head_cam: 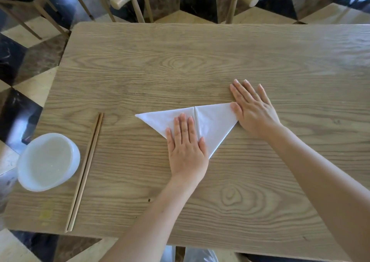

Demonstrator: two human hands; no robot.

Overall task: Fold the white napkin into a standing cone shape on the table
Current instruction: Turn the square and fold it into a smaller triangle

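Both grips lay released, palms flat: left hand [186,141] pressed the triangular white napkin [214,121] onto the worktop [180,61]; right hand [252,109] touched its right corner.

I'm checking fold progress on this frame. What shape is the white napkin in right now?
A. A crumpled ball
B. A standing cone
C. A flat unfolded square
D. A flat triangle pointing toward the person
D: the white napkin lies flat on the table as a triangle with its tip toward the person, the left hand pressing on it and the right hand flat at its right corner.
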